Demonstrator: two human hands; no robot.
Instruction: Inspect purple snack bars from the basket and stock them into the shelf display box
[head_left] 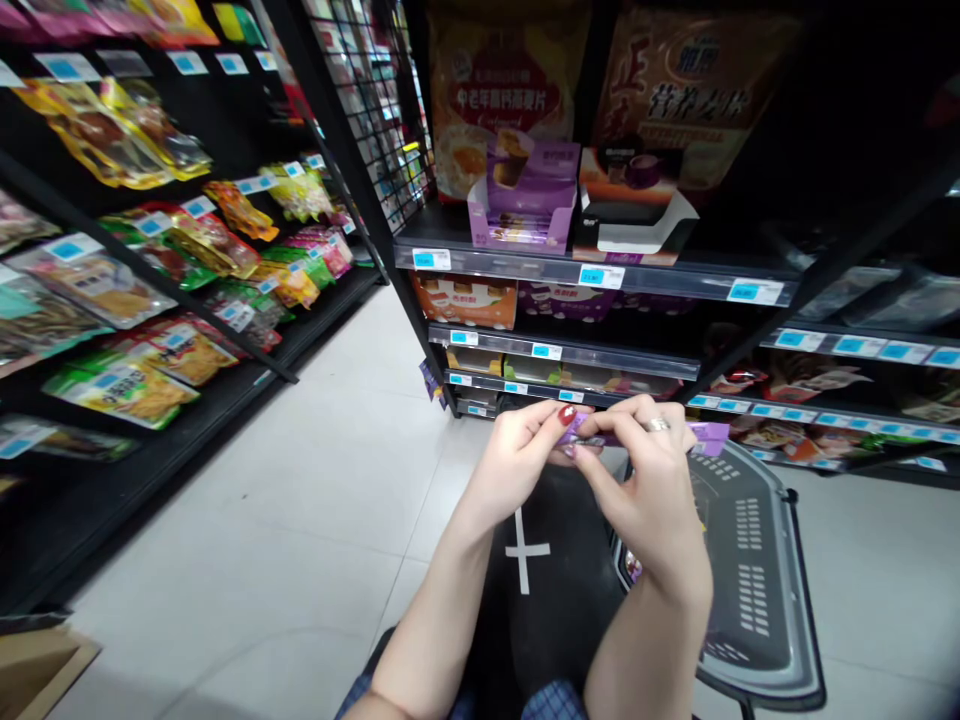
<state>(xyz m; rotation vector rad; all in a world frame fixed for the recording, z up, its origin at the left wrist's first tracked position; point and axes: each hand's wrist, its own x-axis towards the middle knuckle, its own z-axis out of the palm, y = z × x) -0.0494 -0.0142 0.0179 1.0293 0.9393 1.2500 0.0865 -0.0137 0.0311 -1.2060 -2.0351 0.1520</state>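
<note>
A slim purple sachet (707,438) is held between my two hands, its right end sticking out past the right fingers. My left hand (523,450) pinches the sachet's left end, with the thumb on top. My right hand (651,470) is closed around the middle and right part, a ring on one finger. The fingers hide most of the packet. Ahead, on the shelf, an open purple display box (523,195) holds similar-looking purple sachets. Beside it stands a black and white display box (634,210).
A grey plastic basket (810,650) stands below my right hand. Large oatmeal bags (501,85) stand behind the display boxes. Snack shelves (247,390) line the left side. A cardboard box (45,660) lies at the lower left on the tiled floor (315,500).
</note>
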